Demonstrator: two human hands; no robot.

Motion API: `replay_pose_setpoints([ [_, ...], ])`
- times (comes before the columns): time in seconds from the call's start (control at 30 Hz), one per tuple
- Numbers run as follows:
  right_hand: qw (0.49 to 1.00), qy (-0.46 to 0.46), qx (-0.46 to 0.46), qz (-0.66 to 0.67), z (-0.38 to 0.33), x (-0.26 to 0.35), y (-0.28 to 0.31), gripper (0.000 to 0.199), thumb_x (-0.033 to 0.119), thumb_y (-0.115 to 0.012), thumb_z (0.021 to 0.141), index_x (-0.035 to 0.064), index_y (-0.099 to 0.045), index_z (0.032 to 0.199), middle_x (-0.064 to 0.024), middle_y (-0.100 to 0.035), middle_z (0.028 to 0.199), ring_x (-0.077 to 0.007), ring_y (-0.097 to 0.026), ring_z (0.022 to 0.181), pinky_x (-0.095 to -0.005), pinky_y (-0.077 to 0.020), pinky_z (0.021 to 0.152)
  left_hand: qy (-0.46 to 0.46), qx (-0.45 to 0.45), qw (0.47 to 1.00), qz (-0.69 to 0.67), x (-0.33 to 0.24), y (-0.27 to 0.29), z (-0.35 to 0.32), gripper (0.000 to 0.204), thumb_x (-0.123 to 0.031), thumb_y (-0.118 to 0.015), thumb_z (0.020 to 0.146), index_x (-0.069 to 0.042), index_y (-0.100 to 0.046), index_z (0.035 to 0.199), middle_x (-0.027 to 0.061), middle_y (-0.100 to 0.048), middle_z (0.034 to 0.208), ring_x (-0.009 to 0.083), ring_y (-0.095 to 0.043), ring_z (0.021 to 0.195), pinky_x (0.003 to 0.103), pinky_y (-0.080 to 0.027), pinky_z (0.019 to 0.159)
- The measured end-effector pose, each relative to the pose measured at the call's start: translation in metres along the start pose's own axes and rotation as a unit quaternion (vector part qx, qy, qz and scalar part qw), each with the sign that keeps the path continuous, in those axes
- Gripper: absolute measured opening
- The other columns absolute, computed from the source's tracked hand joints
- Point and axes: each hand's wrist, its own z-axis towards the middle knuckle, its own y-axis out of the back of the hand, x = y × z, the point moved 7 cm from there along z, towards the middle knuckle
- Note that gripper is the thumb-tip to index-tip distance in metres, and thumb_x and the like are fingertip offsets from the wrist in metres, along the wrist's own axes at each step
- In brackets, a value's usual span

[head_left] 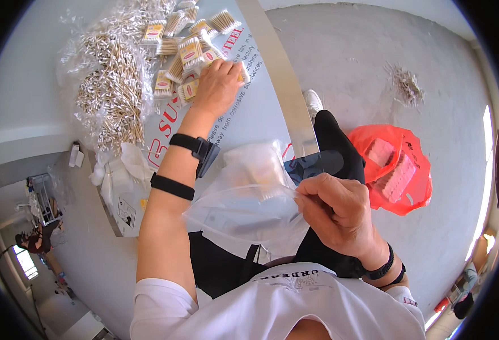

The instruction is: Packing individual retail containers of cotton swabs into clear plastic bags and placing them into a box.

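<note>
Left hand (220, 85): far on the desk (260, 113); fingers curled over small cotton-swab packs (190, 54)
Right hand (337, 212): near; fingers pinching the clear plastic bag (243, 212) by its right edge

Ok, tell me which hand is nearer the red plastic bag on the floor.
Right. The right hand holds a clear bag just beside the red bag; the left hand is far off, on the small packs on the table.

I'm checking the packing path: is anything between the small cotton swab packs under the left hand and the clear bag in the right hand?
Nothing visible. The left hand rests on the swab packs; bare table lies between them and the clear bag pinched by the right hand.
</note>
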Motion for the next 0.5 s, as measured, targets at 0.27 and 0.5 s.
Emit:
replay_pose_setpoints([
  [0.27, 1.000, -0.014, -0.023, -0.004, -0.010, -0.001, -0.003, 0.004, -0.004, -0.062, 0.084, -0.0023, -0.058, 0.085, -0.0068, -0.056, 0.064, -0.0125, -0.052, 0.051, -0.0250, -0.0389, 0.048, 0.059, -0.072, 0.963, -0.253, -0.004, 0.001, -0.077, 0.043, 0.003, -0.066, 0.077, -0.014, -0.068, 0.116, 0.0138, -0.056, 0.125, 0.0335, -0.047, 0.123, 0.041, -0.038, 0.106],
  [0.5, 0.999, -0.038, -0.019, -0.023, -0.018, 0.006, -0.011, 0.005, -0.004, -0.060, 0.084, -0.0013, -0.056, 0.085, -0.0132, -0.055, 0.064, -0.0261, -0.055, 0.054, -0.0315, -0.0436, 0.052, 0.142, -0.147, 0.961, -0.189, 0.016, -0.013, -0.097, 0.058, -0.015, -0.084, 0.063, -0.004, -0.062, 0.115, 0.0140, -0.057, 0.120, 0.0317, -0.049, 0.117, 0.039, -0.037, 0.105],
])
